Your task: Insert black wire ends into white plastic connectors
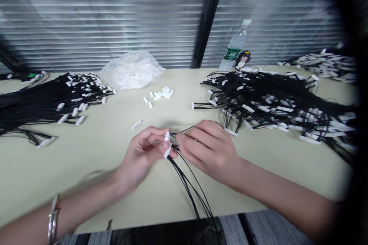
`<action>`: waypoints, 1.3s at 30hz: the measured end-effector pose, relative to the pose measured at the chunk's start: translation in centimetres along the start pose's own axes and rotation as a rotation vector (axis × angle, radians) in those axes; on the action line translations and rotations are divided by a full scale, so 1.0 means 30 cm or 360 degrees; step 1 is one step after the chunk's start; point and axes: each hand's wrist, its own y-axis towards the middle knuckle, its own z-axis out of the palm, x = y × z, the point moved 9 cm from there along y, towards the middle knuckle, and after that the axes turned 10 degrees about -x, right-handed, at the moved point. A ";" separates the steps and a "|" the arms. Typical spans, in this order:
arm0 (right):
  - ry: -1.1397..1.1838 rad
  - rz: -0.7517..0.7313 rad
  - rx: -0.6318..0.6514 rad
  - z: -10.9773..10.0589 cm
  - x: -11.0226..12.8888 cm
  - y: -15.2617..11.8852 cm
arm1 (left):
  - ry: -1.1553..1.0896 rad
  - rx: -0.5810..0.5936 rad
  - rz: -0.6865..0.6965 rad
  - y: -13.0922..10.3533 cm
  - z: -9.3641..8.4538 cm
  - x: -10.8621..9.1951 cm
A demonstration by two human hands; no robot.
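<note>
My left hand [143,151] pinches a white plastic connector housing [167,138] between thumb and fingers, above the middle of the table. A second white connector piece [167,151] sits against it under the thumb. Thin black wires [184,176] run from the white parts down over the table's front edge. Close on the right, my right hand [211,149] is closed, its fingertips pinching black wires [173,134] beside the housing. The exact grip of those fingertips is partly hidden behind the hand.
Bundles of black wires with white connectors lie at left [37,95] and right [276,99]. A clear bag of white parts [133,69] rests at the back, with several loose housings [162,93] before it. A plastic bottle [234,46] and penguin figure [243,59] stand by the blinds.
</note>
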 end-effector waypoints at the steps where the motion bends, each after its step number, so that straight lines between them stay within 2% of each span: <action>1: 0.0008 0.0012 0.0005 0.002 -0.003 0.001 | -0.0006 0.0005 -0.0016 0.000 0.002 0.001; 6: -0.0063 0.0010 -0.0014 -0.012 -0.013 0.013 | -0.0127 -0.0005 -0.0174 0.005 0.001 0.015; 10: 0.0031 -0.0207 -0.0063 -0.041 0.020 0.017 | -0.0224 -0.0075 -0.0198 0.021 -0.034 0.013; 13: 0.0041 -0.0328 -0.0018 -0.034 0.031 0.005 | -0.0263 -0.0072 -0.0212 0.030 -0.048 0.013; 17: 0.0109 -0.0300 -0.0064 -0.033 0.018 0.001 | -0.0255 -0.0024 -0.0222 0.029 -0.037 0.010; 19: 0.0264 -0.0135 -0.0092 -0.039 -0.011 0.014 | -0.0220 -0.0006 -0.0222 0.028 -0.029 0.008; 22: 0.0690 0.0375 -0.0089 -0.034 -0.114 0.031 | -0.0197 -0.0046 -0.0201 0.033 -0.034 0.004; 25: 0.1045 0.0979 -0.0338 -0.051 -0.300 0.002 | -0.0202 -0.0141 -0.0192 0.041 -0.057 0.006; 27: 0.1190 0.1285 -0.0494 -0.061 -0.435 -0.038 | -0.0186 -0.0181 -0.0199 0.044 -0.067 0.011; 30: 0.1311 0.1566 -0.0488 -0.052 -0.581 -0.086 | -0.0130 -0.0206 -0.0191 0.043 -0.072 0.015; 32: 0.1298 0.1671 -0.0500 -0.052 -0.619 -0.103 | -0.0073 -0.0199 -0.0180 0.039 -0.068 0.013; 35: 0.1132 0.1628 -0.0562 -0.065 -0.561 -0.092 | -0.0022 -0.0173 -0.0174 0.032 -0.058 0.009; 37: 0.0939 0.1448 -0.0551 -0.074 -0.455 -0.061 | -0.0025 -0.0154 -0.0180 0.028 -0.051 0.008; 39: 0.0754 0.1236 -0.0358 -0.055 -0.325 -0.030 | -0.0034 -0.0140 -0.0193 0.023 -0.045 0.008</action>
